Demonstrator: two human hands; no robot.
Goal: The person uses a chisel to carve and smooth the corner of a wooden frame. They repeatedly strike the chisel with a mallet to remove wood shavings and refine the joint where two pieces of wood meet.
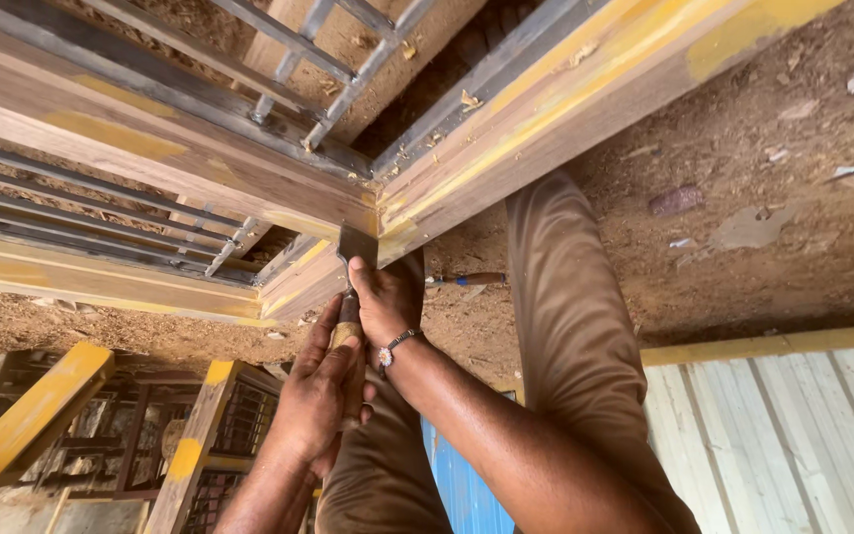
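1. While both your hands are closed on the chisel (353, 287), the left hand (318, 396) wraps the wooden handle low in the centre of the frame, fingers curled fully round it, and the right hand (387, 302) clamps higher up, close behind the blade, with a beaded bracelet (397, 344) on its wrist.

2. The flat steel blade sits just above your right hand, its edge pressed against the corner joint (380, 213) where two members of the wooden frame (249, 188) meet, a little left of centre.

3. Around that joint you can see yellow filler or paint smeared along the timber faces, patchy toward the upper right and along the lower left rail. I judge the scraping or paring at the corner to be under way rather than finished: smears remain on both members near the blade.

4. Metal grille bars (289, 59) cross the frame opening in the upper left, with wood chips lying on the ledges beside them.

5. Your trouser leg (565, 326) runs down the middle right, over a sawdust-covered floor (763, 198). A second tool (467, 280) with a reddish handle lies on that floor just right of your right hand, untouched.
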